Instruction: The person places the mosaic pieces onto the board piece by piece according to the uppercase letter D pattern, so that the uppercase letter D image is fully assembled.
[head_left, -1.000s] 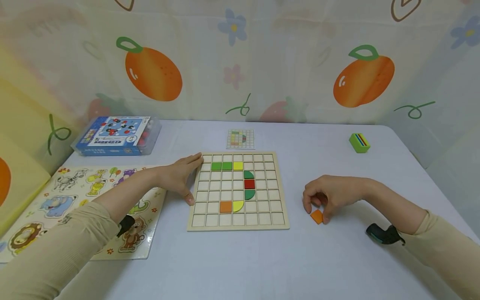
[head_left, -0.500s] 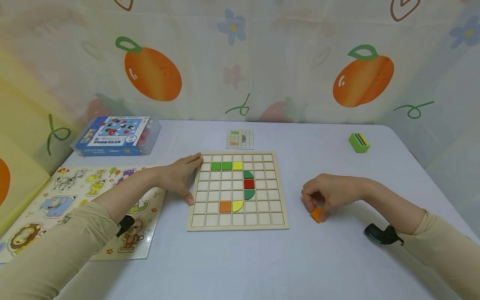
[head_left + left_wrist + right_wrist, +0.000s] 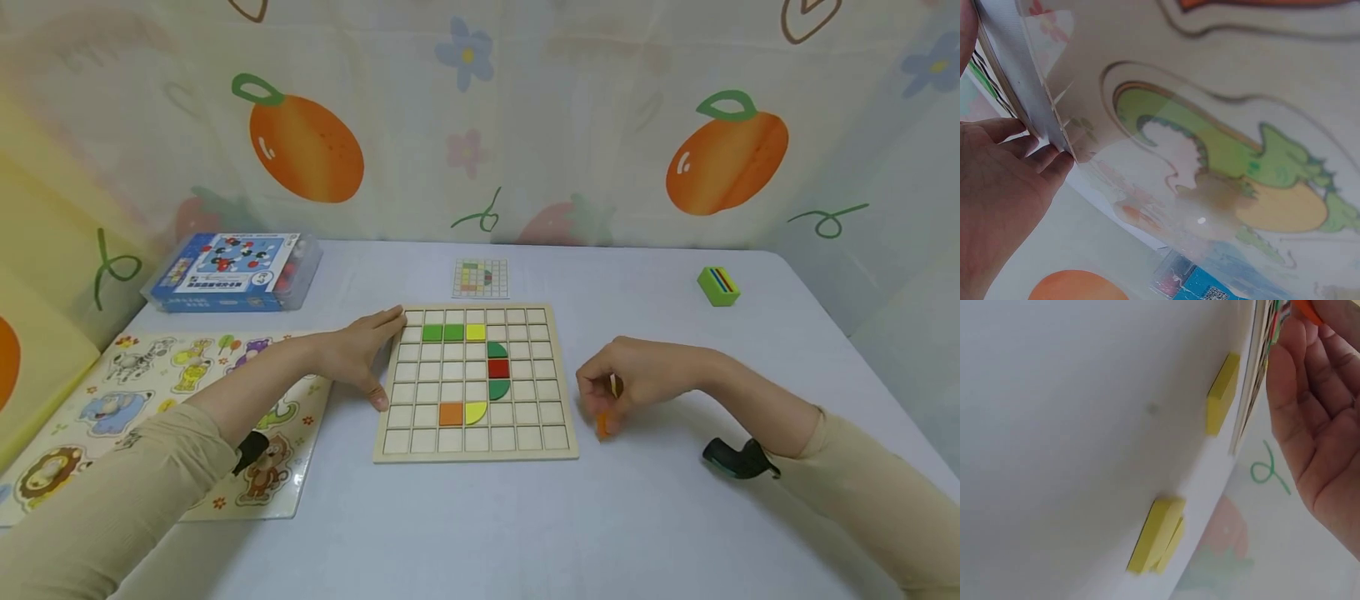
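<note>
A wooden grid board (image 3: 525, 437) lies in the middle of the table. My left hand (image 3: 357, 354) spreads along its left edge, thumb and fingertips at the frame. Green squares (image 3: 442, 332), a yellow square (image 3: 476, 332), a red square (image 3: 498, 368), rounded green pieces (image 3: 498, 389), an orange square (image 3: 451, 413) and a rounded yellow piece (image 3: 476, 412) sit in its cells. Right of the board, my right hand (image 3: 637, 375) pinches an orange tile (image 3: 602, 426) between thumb and fingers. In the right wrist view, yellow blocks (image 3: 1156, 536) lie on the table, mostly hidden behind this hand in the head view.
Behind the board lies a small pattern card (image 3: 481, 278). A stack of coloured blocks (image 3: 718, 286) stands at the back right. At left are a clear plastic box (image 3: 232, 272) and an animal picture board (image 3: 172, 417), under my left arm.
My right hand has taken the orange tile up from the table and moved left with it, closer to the grid board. The left hand stays at the board's edge.
</note>
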`<move>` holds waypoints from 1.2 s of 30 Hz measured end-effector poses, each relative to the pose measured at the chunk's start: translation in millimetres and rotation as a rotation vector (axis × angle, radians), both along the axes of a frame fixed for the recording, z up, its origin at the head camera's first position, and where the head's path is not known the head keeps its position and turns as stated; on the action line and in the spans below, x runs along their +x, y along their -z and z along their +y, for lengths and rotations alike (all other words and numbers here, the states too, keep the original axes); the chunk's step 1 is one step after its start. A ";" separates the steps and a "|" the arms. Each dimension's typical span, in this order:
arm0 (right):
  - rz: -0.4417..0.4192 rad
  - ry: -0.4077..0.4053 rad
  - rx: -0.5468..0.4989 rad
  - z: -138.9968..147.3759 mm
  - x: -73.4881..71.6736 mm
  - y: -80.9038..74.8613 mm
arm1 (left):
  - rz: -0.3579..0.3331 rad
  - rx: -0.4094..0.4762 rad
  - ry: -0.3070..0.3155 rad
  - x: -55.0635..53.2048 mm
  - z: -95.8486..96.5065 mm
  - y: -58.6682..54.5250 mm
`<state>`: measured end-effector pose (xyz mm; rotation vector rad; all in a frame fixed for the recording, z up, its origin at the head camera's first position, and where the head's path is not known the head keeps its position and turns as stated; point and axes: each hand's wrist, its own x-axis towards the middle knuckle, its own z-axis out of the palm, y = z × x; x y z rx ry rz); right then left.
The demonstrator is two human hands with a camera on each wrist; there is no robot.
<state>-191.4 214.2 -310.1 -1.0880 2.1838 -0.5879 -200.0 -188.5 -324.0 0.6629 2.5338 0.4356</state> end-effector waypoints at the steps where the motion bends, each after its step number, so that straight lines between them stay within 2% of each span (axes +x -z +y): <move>1: -0.006 -0.003 -0.014 -3.0 -0.2 -0.3 | 0.000 0.004 0.001 0.3 0.2 0.2; 9: -0.018 -0.026 -0.095 -28.5 -0.7 0.4 | -0.010 -0.003 -0.012 0.2 -1.5 2.3; 15: 0.035 -0.017 -0.119 -49.6 -1.7 -1.5 | -0.001 -0.005 -0.010 -0.3 -2.1 2.7; 21: 0.111 -0.016 -0.197 -78.8 -6.3 -7.1 | -0.007 -0.003 -0.017 -0.7 -1.4 2.3; 27: 0.109 0.014 -0.259 -113.0 -10.0 -12.8 | -0.015 -0.002 -0.017 -1.1 -1.0 2.1; 36: 0.117 0.012 -0.253 -155.2 -14.6 -14.5 | -0.014 -0.007 -0.008 0.6 0.9 -3.1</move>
